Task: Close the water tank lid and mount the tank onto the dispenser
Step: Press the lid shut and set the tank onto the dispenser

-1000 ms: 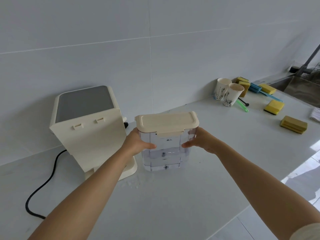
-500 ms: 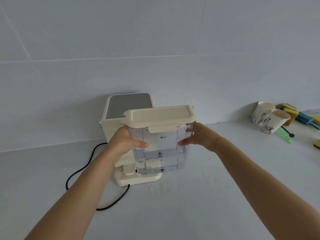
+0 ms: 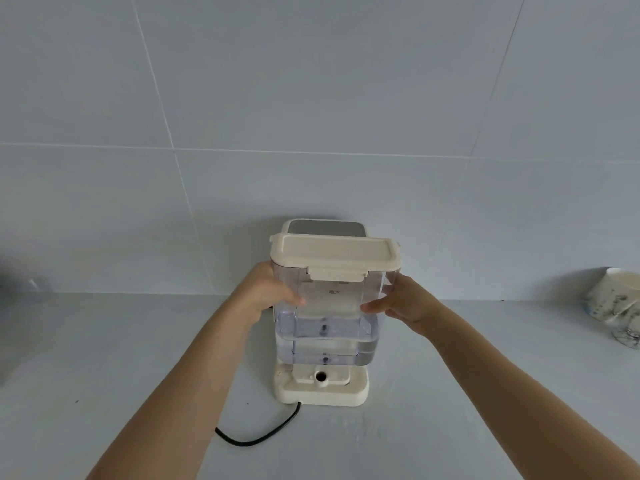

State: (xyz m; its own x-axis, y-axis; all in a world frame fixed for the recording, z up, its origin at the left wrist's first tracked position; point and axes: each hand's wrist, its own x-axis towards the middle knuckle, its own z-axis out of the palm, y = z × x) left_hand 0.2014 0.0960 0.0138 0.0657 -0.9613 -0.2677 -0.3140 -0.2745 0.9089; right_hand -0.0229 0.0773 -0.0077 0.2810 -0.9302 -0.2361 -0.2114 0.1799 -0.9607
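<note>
At frame center, the left hand (image 3: 268, 294) and right hand (image 3: 403, 303) clamp the water tank (image 3: 327, 306) from 9 and 3 o'clock, an even two-sided hold that likely keeps the part-filled tank level. Its cream lid (image 3: 334, 252) sits shut, front clip down. The tank hangs just above the dispenser (image 3: 323, 389) base, whose round inlet port (image 3: 320, 376) shows at 6 o'clock, so seating remains. A power cord (image 3: 259, 436) trails over the counter (image 3: 121, 341); paper cups (image 3: 613, 306) stand at 3 o'clock.
</note>
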